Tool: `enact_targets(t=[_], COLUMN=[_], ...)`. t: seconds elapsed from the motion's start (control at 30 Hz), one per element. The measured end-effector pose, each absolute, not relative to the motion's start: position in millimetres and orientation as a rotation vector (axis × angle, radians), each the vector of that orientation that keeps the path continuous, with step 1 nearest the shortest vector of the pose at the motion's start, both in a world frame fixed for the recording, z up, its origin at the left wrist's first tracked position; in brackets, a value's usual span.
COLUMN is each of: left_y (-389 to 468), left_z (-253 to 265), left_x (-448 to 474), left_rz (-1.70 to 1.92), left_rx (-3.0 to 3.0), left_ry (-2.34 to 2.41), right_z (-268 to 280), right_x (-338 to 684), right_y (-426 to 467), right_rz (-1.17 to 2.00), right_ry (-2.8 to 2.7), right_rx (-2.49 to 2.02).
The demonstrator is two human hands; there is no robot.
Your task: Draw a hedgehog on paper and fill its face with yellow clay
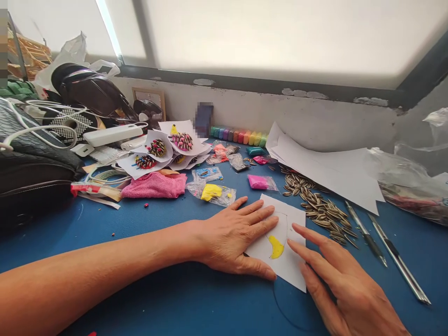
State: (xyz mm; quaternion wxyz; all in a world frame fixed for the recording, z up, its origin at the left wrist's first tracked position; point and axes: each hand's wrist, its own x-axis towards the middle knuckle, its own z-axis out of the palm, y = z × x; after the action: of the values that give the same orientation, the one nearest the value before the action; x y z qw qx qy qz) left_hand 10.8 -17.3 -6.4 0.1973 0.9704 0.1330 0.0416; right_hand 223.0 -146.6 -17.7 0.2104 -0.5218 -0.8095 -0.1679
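My left hand [241,233] lies flat with fingers spread on the left part of a white sheet of paper [296,270]. On the sheet are thin drawn lines and a crescent-shaped patch of yellow modelling clay [276,247], uncovered between my hands. My right hand [339,275] is at the sheet's right side, fingers stretched and apart; its fingertips are over or on the paper, and contact is hard to tell. Beyond my left hand sits a bag of yellow clay [211,192], with a packet of pink clay [258,182] to its right.
Striped sunflower seeds [327,212] lie in a pile right of the sheet, near a pen [367,235] and a craft knife [399,259]. Blank paper [325,172] leans behind. Seed-decorated cards [156,147], a pink cloth [154,185] and a black bag [31,172] stand left.
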Motion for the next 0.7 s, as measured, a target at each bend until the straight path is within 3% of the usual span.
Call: enact_targets(t=[0.7], left_y=[-18.7], left_z=[-4.9], left_x=[10.8], left_rz=[0.091], left_rx=[2.735], left_ry=[0.376], right_z=[-16.8], right_x=[220.4], right_y=[-149.0], right_rz=[-0.411], right_ry=[-2.309], right_rx=[-1.28])
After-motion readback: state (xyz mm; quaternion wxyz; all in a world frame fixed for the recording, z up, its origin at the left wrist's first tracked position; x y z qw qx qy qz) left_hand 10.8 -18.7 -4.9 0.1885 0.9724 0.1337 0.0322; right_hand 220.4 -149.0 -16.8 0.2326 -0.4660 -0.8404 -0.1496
